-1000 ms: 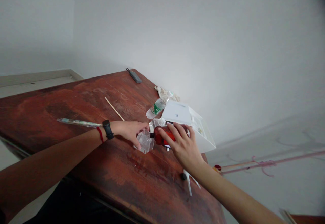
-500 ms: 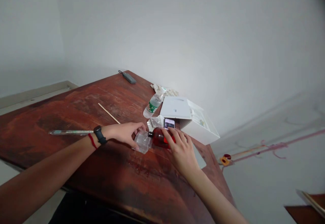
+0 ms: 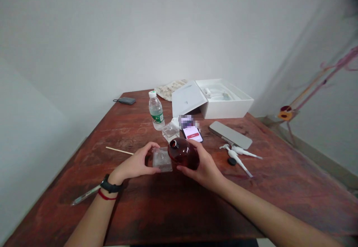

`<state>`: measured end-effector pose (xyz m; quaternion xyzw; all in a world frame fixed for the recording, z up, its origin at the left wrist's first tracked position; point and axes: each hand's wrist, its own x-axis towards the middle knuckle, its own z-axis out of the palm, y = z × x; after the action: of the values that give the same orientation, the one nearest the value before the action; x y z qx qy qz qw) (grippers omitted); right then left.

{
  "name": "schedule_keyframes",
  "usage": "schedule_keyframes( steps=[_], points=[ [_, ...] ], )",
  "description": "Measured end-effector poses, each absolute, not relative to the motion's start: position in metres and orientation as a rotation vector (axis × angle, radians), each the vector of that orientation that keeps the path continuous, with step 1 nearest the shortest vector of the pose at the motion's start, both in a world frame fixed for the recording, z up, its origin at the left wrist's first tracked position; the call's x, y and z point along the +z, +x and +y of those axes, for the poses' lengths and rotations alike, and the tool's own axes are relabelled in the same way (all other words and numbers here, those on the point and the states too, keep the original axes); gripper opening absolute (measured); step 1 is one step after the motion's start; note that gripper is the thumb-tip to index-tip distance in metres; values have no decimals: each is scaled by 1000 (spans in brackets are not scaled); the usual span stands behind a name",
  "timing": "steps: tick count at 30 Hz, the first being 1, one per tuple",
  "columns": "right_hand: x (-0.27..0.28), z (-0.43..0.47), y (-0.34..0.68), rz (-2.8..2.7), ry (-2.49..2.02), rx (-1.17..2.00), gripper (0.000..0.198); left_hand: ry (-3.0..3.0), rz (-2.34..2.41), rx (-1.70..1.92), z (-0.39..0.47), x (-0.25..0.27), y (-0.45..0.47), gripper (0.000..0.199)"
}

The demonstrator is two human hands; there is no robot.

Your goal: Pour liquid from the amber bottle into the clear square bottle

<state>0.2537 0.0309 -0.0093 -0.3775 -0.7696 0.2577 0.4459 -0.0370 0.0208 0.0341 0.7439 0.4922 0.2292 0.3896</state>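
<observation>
My left hand (image 3: 140,162) is closed around the left side of a small clear square container (image 3: 162,159), thumb in front and fingers behind. My right hand (image 3: 205,166) grips an amber bottle (image 3: 183,154) around its right side. The bottle is uncapped, and its round mouth faces up and slightly left. Its left side is right beside the container; I cannot tell whether they touch. Whatever is inside the container cannot be made out. Just behind stands another clear square container (image 3: 171,132).
Behind are a water bottle (image 3: 156,113), a phone (image 3: 192,134), a white box (image 3: 228,108) and a cloth (image 3: 169,89). To the right lie a grey bar-shaped device (image 3: 231,134), white pump heads (image 3: 237,159) and a black cap (image 3: 232,161). A thin stick (image 3: 119,150) lies left.
The view has levelled out. The amber bottle's neck pointed sideways at the clear container before; now the bottle stands more upright. Both hands keep their holds.
</observation>
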Motion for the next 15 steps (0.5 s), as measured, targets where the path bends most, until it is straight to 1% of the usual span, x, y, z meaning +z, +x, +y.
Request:
schedule_keyframes(
  steps=[4,7,15],
  points=[
    [-10,27,254,-1839,-874,822,79,1972,1330,556,18,38,-34,63],
    [-8,28,255,-1848,-852,853,82,2023,1379,528,17,37,-34,62],
    [-11,46,258,-1768,-983,877,87,2061,1400,468,21,34,-38,60]
  ],
)
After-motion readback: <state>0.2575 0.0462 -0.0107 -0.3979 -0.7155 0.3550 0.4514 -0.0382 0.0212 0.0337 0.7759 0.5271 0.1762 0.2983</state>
